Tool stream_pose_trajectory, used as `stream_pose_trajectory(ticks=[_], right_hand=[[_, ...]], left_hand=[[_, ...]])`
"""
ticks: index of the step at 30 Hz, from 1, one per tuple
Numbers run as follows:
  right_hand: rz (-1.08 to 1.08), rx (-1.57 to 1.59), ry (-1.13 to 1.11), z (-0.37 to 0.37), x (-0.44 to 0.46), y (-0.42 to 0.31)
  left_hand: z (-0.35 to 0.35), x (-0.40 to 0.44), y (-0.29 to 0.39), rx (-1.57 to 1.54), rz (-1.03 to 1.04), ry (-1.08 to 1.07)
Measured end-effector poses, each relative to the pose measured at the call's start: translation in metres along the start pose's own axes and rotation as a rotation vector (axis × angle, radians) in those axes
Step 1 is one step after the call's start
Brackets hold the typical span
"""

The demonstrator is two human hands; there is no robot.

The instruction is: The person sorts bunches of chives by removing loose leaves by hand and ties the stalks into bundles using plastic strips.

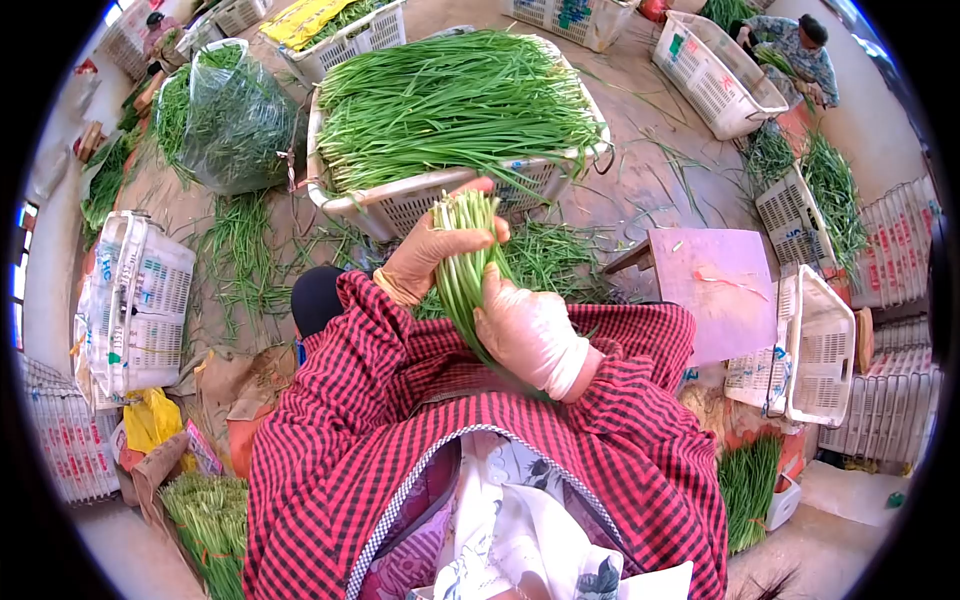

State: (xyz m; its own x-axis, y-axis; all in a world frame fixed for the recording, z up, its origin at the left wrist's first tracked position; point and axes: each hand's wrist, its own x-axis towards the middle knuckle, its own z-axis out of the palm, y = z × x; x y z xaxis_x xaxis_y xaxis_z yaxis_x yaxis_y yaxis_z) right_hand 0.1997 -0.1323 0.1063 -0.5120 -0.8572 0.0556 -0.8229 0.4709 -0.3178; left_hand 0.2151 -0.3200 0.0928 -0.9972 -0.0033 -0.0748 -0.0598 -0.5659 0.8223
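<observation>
A bunch of green stalks with pale cut ends [462, 270] stands between my gloved hands, above my lap. My left hand [425, 255] is wrapped round its upper part, just below the pale ends. Lower down, the fingers of my right hand [530, 335] close round the same bunch from the right. The leafy end runs down behind my right hand and is partly hidden. Just beyond my hands stands a white crate [400, 205], heaped with long green stalks [450, 105].
A pink low table [710, 290] is at my right, with a red strip on it. White crates [145, 300] stand at the left and right [820, 350]. Loose greens [245, 260] lie on the floor. A bagged heap [235, 125] is at the back left. Another person [800, 60] sits at the far right.
</observation>
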Motion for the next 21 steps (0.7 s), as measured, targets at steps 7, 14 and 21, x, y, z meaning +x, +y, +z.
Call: stream_pose_trajectory(ticks=[7,14,21], right_hand=[[-0.187,0.072,0.481,-0.090,0.040,0.033],[-0.196,0.699,0.351,-0.081,0.075,0.042],[-0.213,1.710,0.266,-0.046,0.057,0.041]], left_hand=[[0.005,-0.001,-0.003,0.175,-0.030,0.069],[0.048,0.023,0.056,0.344,0.303,0.115],[0.118,0.052,0.065,0.024,0.472,-0.062]])
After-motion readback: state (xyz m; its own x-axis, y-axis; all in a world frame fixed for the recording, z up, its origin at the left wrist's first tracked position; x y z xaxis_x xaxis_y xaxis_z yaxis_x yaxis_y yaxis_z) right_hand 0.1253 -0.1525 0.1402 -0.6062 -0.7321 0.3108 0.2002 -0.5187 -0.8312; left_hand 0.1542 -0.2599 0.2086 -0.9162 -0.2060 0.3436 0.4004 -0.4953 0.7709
